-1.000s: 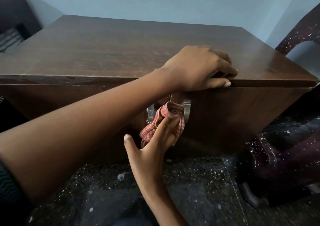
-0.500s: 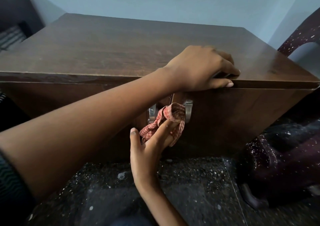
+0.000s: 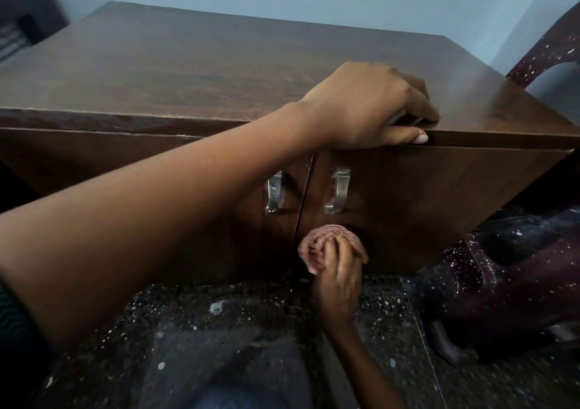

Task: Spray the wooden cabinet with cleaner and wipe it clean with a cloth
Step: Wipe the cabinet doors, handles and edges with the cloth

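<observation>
Gripped bunched cloth (image 3: 317,245) in right hand (image 3: 337,280), fingers curled round it, pressed to cabinet (image 3: 439,208) front. Dropped from handles (image 3: 338,190) to just below them: handles likely done, lower doors next. Clamped left hand (image 3: 367,107) over top edge above, thumb on front lip.

Floor (image 3: 175,308): dark stone, white-flecked, spread from 5 to 8 o'clock.
Wooden cabinet (image 3: 194,63): stands on the floor, centre up to 12 o'clock, two doors facing the camera.
Chair (image 3: 518,283): dark, speckled, 4 o'clock, on the floor just beside the cabinet's right end.
</observation>
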Demonstrator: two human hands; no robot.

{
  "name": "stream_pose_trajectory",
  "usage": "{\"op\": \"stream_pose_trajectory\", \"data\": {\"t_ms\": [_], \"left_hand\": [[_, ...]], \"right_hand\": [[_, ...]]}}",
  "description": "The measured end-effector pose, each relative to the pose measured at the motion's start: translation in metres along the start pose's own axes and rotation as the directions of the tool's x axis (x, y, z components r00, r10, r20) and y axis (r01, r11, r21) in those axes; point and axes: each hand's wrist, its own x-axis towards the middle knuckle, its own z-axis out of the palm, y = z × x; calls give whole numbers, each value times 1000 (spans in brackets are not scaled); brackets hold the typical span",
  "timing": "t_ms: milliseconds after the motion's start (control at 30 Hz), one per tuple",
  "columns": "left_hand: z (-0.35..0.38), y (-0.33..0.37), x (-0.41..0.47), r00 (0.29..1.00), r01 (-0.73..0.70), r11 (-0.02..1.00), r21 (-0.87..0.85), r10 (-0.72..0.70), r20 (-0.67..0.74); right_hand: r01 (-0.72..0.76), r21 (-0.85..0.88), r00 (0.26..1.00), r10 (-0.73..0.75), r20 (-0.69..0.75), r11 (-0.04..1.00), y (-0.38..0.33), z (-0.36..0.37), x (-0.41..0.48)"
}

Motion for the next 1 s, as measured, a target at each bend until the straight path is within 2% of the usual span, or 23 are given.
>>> {"op": "stream_pose_trajectory", "data": {"t_ms": [100,167,233,367,467,600,867,1000], "left_hand": [[0,1,0,1000,-7,1000,3,7,0],[0,0,-1,1000,-2,1000,-1,2,-5],[0,-1,0,1000,-6,1000,3,6,-1],[2,-3,-1,1000,-14,1000,-1,14,1],[3,-2,0,1000,-15,1000,13,15,-6],[3,0,3,1000,1,999,37,-1,-6],[0,2,1,1000,8,998,65,-9,17],[-1,3,0,1000,14,998,55,-15,18]], "right_hand": [[-155,45,987,157,-43,987,19,-16,14],[-162,148,972,184,-147,976,12,-31,33],[-56,192,973,96,-208,980,5,-46,50],[191,30,962,-181,-207,981,24,-59,65],[368,-178,897,-399,-190,913,46,-70,78],[502,-380,785,-594,-179,777,61,-73,95],[657,-553,586,-808,-52,512,77,-89,116],[641,-583,588,-808,-47,500,73,-93,120]]}}
